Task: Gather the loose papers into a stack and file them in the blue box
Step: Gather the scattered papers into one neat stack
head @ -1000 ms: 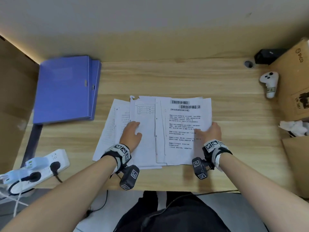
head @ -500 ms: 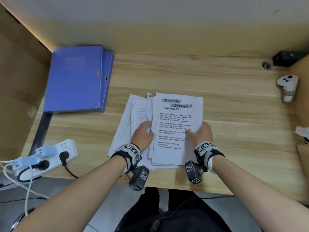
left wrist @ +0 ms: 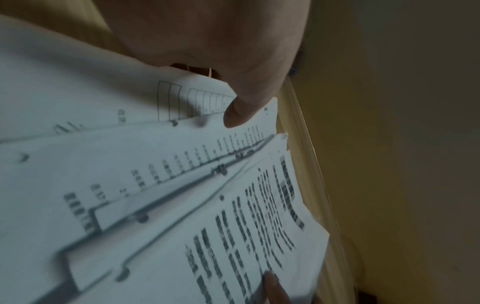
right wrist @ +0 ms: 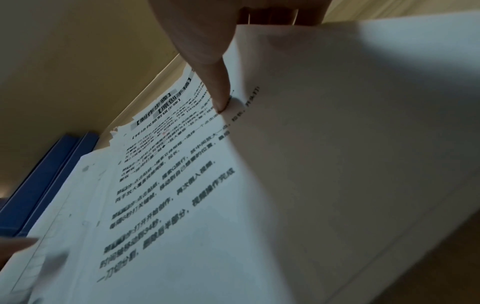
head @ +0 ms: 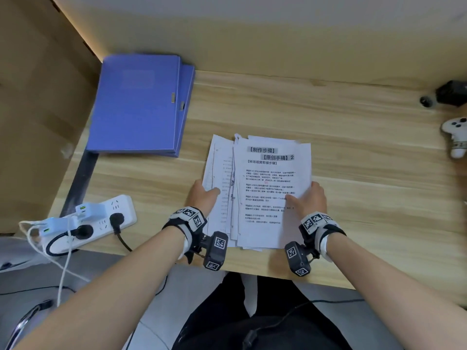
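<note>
A loose pile of printed papers [head: 265,193] lies on the wooden desk [head: 353,173], its sheets fanned out a little to the left. My left hand [head: 204,195] pinches the pile's left edge, thumb [left wrist: 239,111] on top of the papers [left wrist: 182,185]. My right hand [head: 308,198] pinches the right edge, thumb [right wrist: 215,82] pressing the top sheet of the papers [right wrist: 233,205], whose right side is lifted. The blue box [head: 136,104] lies flat and closed at the back left, on a second blue box, also visible as the blue box [right wrist: 39,185] beyond the pile.
A white power strip [head: 88,223] with plugs and cables sits at the desk's front left. A white controller [head: 454,137] and a black object [head: 452,93] lie at the far right. Cardboard [head: 38,122] stands on the left; the desk's front edge is just behind my wrists.
Both hands have pushed the spread sheets inward into a narrower pile. My hands moved from lying flat on the papers to pinching the pile's side edges.
</note>
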Motion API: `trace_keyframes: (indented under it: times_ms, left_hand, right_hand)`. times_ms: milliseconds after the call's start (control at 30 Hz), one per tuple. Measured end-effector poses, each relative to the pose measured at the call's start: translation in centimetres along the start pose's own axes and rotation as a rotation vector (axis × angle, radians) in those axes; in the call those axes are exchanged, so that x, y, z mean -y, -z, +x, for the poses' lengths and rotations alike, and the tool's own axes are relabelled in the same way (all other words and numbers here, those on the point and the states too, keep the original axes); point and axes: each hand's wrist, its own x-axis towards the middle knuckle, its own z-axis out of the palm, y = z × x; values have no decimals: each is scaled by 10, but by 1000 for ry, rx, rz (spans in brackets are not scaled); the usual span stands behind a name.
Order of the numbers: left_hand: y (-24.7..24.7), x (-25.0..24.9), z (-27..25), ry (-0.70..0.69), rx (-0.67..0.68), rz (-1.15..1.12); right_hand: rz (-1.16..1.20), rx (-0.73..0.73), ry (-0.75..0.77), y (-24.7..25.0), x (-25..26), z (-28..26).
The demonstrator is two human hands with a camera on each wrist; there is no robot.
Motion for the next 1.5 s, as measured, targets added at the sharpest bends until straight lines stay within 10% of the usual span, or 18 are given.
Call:
trace_keyframes:
  times_ms: [400, 733, 1100, 1500]
  left_hand:
    - [-39, 4, -19, -75, 114, -143]
    - [0, -66, -31, -235, 263, -268]
    - [-5, -93, -26, -108, 538, -397]
    - [-36, -65, -12, 42, 407, -205]
  right_hand:
    - [39, 82, 29, -27, 9, -31]
    - [515, 85, 29, 52, 51, -39]
    - [617, -16, 4, 94, 45, -23]
    - [528, -66, -176, 94, -7, 11]
